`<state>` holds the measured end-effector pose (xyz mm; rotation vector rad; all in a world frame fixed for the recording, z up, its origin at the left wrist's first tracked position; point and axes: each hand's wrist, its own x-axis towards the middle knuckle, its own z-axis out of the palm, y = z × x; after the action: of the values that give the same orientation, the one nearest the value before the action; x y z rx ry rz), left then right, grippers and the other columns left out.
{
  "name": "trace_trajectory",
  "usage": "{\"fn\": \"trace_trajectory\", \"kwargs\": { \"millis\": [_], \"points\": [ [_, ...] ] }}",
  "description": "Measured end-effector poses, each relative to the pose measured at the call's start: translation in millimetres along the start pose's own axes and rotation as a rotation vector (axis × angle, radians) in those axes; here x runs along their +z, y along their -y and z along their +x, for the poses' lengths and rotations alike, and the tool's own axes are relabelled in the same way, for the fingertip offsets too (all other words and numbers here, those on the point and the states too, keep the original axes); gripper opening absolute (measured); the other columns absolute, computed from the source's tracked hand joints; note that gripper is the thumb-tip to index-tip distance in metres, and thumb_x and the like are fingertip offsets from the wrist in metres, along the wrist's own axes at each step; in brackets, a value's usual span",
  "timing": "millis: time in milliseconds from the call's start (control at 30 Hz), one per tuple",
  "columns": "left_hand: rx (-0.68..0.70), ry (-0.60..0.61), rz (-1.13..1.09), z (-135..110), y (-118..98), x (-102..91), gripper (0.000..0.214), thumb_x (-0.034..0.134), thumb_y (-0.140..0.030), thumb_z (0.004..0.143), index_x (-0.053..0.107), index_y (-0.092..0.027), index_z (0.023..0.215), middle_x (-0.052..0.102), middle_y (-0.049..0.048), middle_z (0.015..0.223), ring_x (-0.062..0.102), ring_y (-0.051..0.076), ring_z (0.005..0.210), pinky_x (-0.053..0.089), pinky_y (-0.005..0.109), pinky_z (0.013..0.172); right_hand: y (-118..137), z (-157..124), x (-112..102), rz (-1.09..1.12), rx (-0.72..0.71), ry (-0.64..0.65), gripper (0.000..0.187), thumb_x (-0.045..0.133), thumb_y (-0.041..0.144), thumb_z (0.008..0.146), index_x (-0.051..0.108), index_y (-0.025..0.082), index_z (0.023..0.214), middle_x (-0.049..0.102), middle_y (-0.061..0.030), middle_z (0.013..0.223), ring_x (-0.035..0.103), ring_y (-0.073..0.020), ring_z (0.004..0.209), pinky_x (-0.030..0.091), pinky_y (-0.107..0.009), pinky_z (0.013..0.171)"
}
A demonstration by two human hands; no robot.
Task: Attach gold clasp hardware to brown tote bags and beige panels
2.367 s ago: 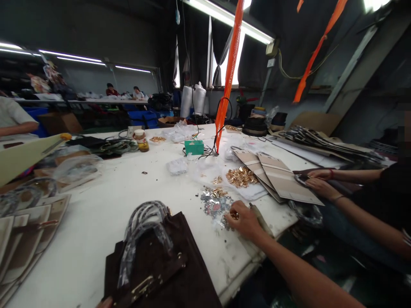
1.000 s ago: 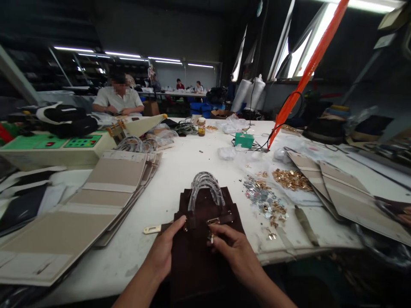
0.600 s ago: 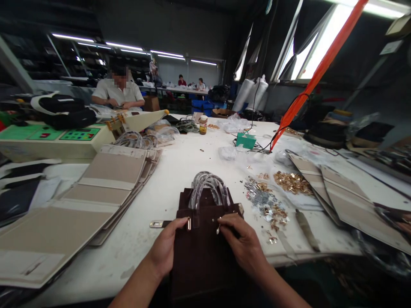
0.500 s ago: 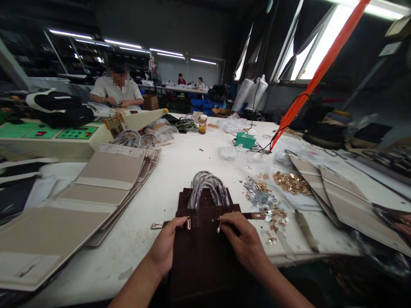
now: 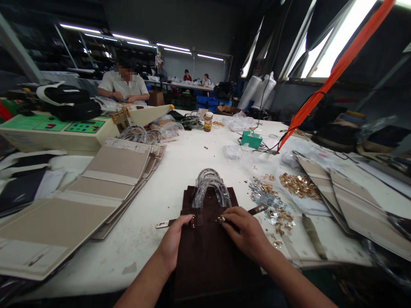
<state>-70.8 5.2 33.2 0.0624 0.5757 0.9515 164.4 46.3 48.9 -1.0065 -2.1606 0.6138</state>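
A dark brown handbag [image 5: 212,252] lies at the table's near edge, its handles [image 5: 208,186] wrapped in clear plastic. My left hand [image 5: 170,244] grips the bag's left side, thumb on top beside a small gold metal loop [image 5: 193,221]. A strap with a metal end plate [image 5: 162,223] sticks out to the left. My right hand [image 5: 247,231] pinches a small gold metal clasp piece [image 5: 221,219] against the bag's front, right of the middle. Another strap [image 5: 257,209] points out beyond that hand.
Flat beige bag panels [image 5: 102,179] are stacked at left, with more panels [image 5: 362,201] at right. Gold fittings [image 5: 300,186] and silver plates [image 5: 265,194] lie near a wrapped-handle tool [image 5: 313,235]. A co-worker [image 5: 125,85] sits behind a machine [image 5: 61,132].
The view has shifted, so the scene sits farther right. In my right fingers the gold piece has turned from hanging down to lying against the bag. The right strap now tilts upward.
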Motion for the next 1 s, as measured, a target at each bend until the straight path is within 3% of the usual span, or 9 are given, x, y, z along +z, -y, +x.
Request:
{"fn": "trace_trajectory", "kwargs": {
  "millis": [167, 400, 633, 1000],
  "points": [
    [-0.008, 0.010, 0.003, 2.4, 1.2, -3.5, 0.045, 0.062, -0.035, 0.090, 0.071, -0.005, 0.123, 0.081, 0.0164, 0.097, 0.077, 0.036, 0.098, 0.054, 0.049, 0.100, 3.7, 9.3, -8.5, -0.033, 0.085, 0.093, 0.005, 0.069, 0.023, 0.091, 0.074, 0.024, 0.091, 0.069, -0.0030, 0.093, 0.066, -0.0195, 0.088, 0.051, -0.031, 0.080],
    [-0.007, -0.024, 0.008, 0.8, 1.4, -3.2, 0.045, 0.061, -0.034, 0.090, 0.070, -0.005, 0.123, 0.081, 0.0171, 0.098, 0.077, 0.036, 0.097, 0.055, 0.049, 0.099, 17.1, 24.0, -21.0, -0.285, 0.083, 0.228, 0.015, 0.068, 0.018, 0.083, 0.073, 0.025, 0.094, 0.072, -0.0006, 0.087, 0.065, -0.0178, 0.074, 0.044, -0.028, 0.068],
    [0.013, -0.008, -0.003, 1.9, 2.9, -6.2, 0.044, 0.061, -0.034, 0.090, 0.071, -0.005, 0.122, 0.080, 0.0181, 0.101, 0.077, 0.036, 0.098, 0.055, 0.048, 0.098, 4.1, 28.0, -27.6, 0.069, 0.176, 0.200, 0.009, 0.069, 0.025, 0.085, 0.076, 0.024, 0.091, 0.077, 0.0009, 0.087, 0.068, -0.0181, 0.079, 0.048, -0.027, 0.071],
    [0.021, -0.016, -0.007, 3.8, 3.3, -6.2, 0.044, 0.062, -0.033, 0.090, 0.071, -0.006, 0.123, 0.080, 0.0178, 0.101, 0.077, 0.036, 0.098, 0.056, 0.049, 0.098, -1.1, 34.8, -24.1, 0.127, 0.167, 0.244, 0.013, 0.070, 0.034, 0.090, 0.080, 0.027, 0.092, 0.078, 0.0001, 0.093, 0.070, -0.0196, 0.088, 0.050, -0.030, 0.079]
  ]
}}
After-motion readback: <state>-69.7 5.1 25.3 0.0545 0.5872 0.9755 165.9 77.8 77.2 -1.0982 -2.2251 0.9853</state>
